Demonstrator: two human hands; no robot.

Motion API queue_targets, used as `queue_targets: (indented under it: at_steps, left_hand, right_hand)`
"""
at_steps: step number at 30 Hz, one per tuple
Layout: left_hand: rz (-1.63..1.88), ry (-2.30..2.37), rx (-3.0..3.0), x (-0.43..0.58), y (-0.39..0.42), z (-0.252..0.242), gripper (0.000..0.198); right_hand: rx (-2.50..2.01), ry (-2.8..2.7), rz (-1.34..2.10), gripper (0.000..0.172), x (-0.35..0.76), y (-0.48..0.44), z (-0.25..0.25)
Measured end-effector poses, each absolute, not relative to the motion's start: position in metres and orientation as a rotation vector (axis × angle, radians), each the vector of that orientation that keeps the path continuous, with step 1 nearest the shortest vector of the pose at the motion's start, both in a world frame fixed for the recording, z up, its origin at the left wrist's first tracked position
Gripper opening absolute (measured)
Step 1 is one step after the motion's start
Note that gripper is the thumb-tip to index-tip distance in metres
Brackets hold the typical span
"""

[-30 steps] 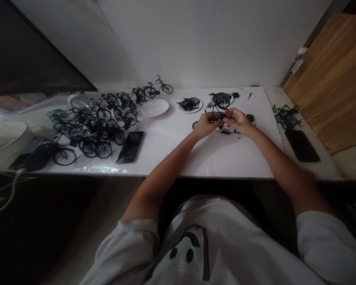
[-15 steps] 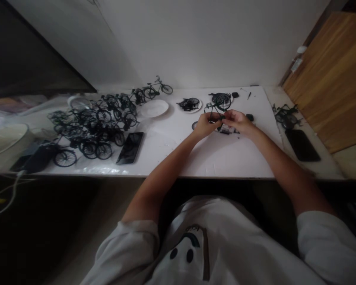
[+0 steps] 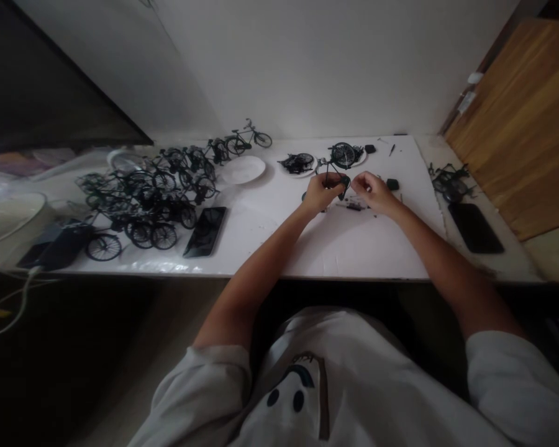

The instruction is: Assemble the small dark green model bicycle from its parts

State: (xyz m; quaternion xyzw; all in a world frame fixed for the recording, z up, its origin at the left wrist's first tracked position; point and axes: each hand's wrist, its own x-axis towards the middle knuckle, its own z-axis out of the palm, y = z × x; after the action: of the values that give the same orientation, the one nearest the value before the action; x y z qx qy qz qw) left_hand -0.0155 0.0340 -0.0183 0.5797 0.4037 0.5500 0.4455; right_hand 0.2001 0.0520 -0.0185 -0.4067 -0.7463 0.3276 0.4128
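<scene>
Left hand (image 3: 317, 194) pinches small black metal bicycle frame (image 3: 336, 180); right hand (image 3: 371, 189), at its 3 o'clock, fingertips pressed together. Best braced against the white surface (image 3: 345, 245).

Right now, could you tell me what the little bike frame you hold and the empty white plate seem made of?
Bike frame: probably metal, dark matte; thin tubes, though plastic possible. Empty white plate: likely paper or plastic; matte, thin rim.

Heap of black model bicycles (image 3: 144, 198) at left, dark phone (image 3: 205, 231) beside it, white plate (image 3: 243, 169), second phone (image 3: 476, 228) right.
</scene>
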Motion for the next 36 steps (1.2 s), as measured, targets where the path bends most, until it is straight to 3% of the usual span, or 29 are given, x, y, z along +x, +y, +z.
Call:
queue_targets:
  at_steps: [4, 9, 18, 26, 29, 36]
  left_hand:
    - [1.415, 1.073, 1.39, -0.018, 0.039, -0.018, 0.023]
    - [1.45, 1.086, 1.415, -0.019, 0.041, -0.021, 0.021]
    - [1.489, 1.084, 1.414, -0.017, 0.042, -0.021, 0.023]
    - [1.599, 1.126, 1.388, -0.022, 0.044, -0.016, 0.023]
    - [1.647, 1.143, 1.335, -0.023, 0.046, -0.015, 0.023]
    - [1.622, 1.116, 1.377, -0.022, 0.043, -0.016, 0.025]
  right_hand:
    - [-0.956, -2.207, 0.566, 0.043, 0.205, 0.051, -0.017]
    - [-0.939, -2.412, 0.47, 0.018, 0.208, 0.048, -0.016]
    - [-1.039, -2.466, 0.365, 0.006, 0.203, 0.045, -0.019]
    - [-1.069, -2.251, 0.431, 0.009, 0.203, 0.043, -0.012]
    - [-1.094, -2.041, 0.465, 0.019, 0.202, 0.04, -0.007]
    - [-0.928, -1.851, 0.274, 0.021, 0.192, 0.025, 0.011]
